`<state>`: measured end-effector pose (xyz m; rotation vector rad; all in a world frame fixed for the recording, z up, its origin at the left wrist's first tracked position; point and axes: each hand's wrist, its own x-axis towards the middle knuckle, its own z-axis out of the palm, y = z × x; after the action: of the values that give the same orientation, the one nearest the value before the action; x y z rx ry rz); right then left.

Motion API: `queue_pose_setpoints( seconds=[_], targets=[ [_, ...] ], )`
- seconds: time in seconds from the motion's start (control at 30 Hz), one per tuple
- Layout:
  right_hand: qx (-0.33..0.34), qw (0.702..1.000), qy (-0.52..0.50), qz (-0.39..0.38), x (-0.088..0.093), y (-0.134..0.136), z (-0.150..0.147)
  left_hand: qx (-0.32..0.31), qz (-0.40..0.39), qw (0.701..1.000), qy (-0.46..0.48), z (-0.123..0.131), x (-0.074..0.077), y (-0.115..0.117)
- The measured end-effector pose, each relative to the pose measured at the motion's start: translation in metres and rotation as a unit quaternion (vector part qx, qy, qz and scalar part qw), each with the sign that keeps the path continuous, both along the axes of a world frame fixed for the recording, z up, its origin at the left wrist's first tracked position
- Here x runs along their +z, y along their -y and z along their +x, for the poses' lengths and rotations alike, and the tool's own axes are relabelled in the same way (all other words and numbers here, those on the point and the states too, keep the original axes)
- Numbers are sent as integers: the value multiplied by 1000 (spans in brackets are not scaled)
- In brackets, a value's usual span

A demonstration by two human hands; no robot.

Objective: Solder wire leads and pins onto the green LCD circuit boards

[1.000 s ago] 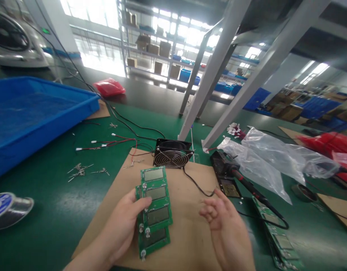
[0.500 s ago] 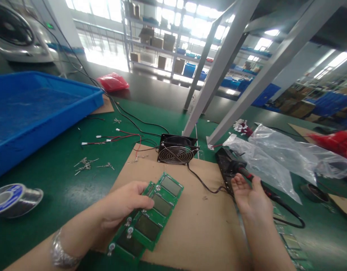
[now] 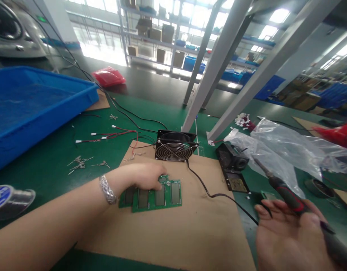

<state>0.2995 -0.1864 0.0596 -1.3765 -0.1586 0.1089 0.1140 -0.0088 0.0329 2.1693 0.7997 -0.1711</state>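
Green circuit boards [image 3: 175, 194] with grey display windows lie overlapping on the cardboard sheet [image 3: 196, 233]. My left hand [image 3: 147, 176] reaches over their upper edge with its fingers closed on it, covering part of them. At the lower right, my right hand [image 3: 291, 235] holds a soldering iron [image 3: 287, 194] by its black and red handle, palm up, the tip pointing up and left. The iron's black stand [image 3: 232, 156] is left of the tip, apart from it. A black fan [image 3: 175, 149] with a wire guard stands behind the boards.
A blue tray [image 3: 43, 109] fills the left side, with a solder spool [image 3: 12, 205] below it. Wires with white plugs [image 3: 117, 131] and loose metal pins [image 3: 79, 163] lie left of the cardboard. Grey metal posts [image 3: 212, 71] rise behind the fan. Clear plastic bags [image 3: 280, 150] lie at right.
The boards have been lowered and turned onto the cardboard under my left hand. My right hand has lifted the soldering iron out of its stand and moved down and right with it.
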Motion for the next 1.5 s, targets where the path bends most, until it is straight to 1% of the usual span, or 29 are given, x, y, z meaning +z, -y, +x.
queue_pose_setpoints(
  seconds=[0.07,0.13,0.23,0.3,0.33,0.4,0.5,0.63,0.77,0.97,1.07,1.23,1.37,1.5],
  targets=[
    [18,996,83,14,6,-5,-8,-6,43,999,-6,0,-2,7],
    [36,985,164,39,9,-13,-12,-4,85,996,-3,-2,-3,16],
    [56,957,276,76,4,-24,-11,8,138,990,3,-8,-3,32],
    [59,934,342,87,-3,-27,-9,16,157,987,-3,-13,-4,43],
    [60,922,374,83,-6,-27,-7,18,168,986,-10,-15,-5,48],
    [76,902,422,46,-14,-25,-6,14,204,978,-28,-18,-10,56],
    [84,875,476,1,-26,-21,-6,-12,262,964,-39,-22,-19,63],
    [99,873,477,-22,-37,-21,-6,-30,268,963,-28,-22,-23,63],
    [103,856,502,-66,-42,-20,-6,-22,247,968,-23,-18,-21,58],
    [113,859,493,-77,-43,-17,-10,1,209,978,-23,-12,-20,53],
    [129,858,491,-83,-43,-16,-10,-3,203,979,-28,-11,-17,53],
    [121,851,502,-94,-41,-14,-11,-12,195,980,-44,-12,-15,53],
    [126,850,502,-94,-39,-14,-12,4,209,976,-66,-14,-17,53],
    [132,853,497,-90,-42,-14,-10,10,227,970,-89,-16,-16,56]
  ],
)
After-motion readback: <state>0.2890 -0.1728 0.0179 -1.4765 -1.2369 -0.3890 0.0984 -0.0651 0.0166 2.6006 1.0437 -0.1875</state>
